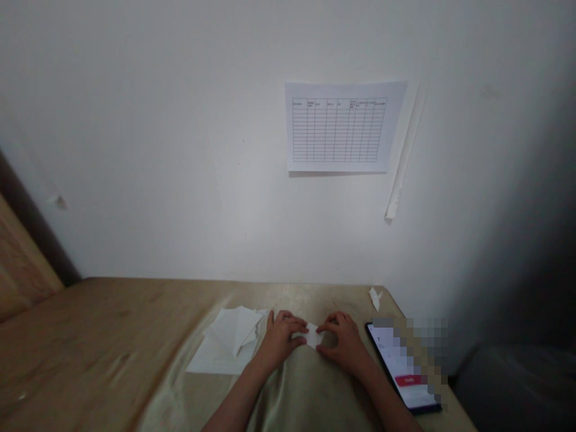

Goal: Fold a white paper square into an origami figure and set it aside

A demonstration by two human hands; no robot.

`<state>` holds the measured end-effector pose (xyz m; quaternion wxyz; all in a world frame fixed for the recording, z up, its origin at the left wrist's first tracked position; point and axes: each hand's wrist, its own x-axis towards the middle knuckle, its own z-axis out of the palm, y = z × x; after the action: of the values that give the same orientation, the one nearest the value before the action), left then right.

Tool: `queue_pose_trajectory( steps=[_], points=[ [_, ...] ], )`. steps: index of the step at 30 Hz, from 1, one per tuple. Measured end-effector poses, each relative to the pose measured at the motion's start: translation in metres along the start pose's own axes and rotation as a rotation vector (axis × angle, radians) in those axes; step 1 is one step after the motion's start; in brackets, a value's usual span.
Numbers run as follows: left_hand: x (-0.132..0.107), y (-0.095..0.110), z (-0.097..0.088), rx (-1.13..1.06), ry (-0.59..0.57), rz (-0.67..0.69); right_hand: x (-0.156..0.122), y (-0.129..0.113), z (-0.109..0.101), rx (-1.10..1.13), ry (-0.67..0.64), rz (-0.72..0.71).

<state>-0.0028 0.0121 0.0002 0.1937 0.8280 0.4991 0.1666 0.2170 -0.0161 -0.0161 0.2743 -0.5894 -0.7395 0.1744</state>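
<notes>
Wall [180, 150] ahead; left of the phone [396, 363], my left hand [281, 337] and right hand [345, 341] pinch paper [313, 337], probably folding; I'd crease evenly next.

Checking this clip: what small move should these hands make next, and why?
Probably press down gently along the sides of the small white paper. The left hand and right hand touch it from opposite sides, so it looks steadied for that. Any creases are too small to make out, so this is a tentative call.
</notes>
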Motion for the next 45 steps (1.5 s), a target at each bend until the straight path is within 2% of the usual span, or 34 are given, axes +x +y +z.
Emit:
queue_pose_trajectory(
  steps=[12, 17, 22, 33, 40, 45],
  points=[
    [0.005, -0.001, 0.008, 0.052, 0.089, 0.081, 0.001, -0.001, 0.003, -0.010, -0.021, -0.113],
    [0.006, -0.003, 0.018, 0.098, 0.160, 0.124, 0.001, -0.002, 0.004, 0.001, -0.064, -0.118],
    [0.004, -0.001, 0.025, 0.059, 0.209, 0.147, 0.000, -0.004, 0.006, 0.038, -0.052, -0.105],
    [0.002, -0.004, 0.005, 0.020, 0.159, 0.071, 0.000, -0.007, 0.011, 0.069, -0.044, -0.029],
    [0.002, -0.002, 0.006, -0.007, 0.152, -0.054, 0.002, -0.008, 0.012, 0.010, -0.058, -0.017],
    [0.002, 0.002, 0.010, -0.007, 0.195, -0.132, 0.001, -0.011, 0.012, -0.032, -0.061, -0.006]
  ],
)
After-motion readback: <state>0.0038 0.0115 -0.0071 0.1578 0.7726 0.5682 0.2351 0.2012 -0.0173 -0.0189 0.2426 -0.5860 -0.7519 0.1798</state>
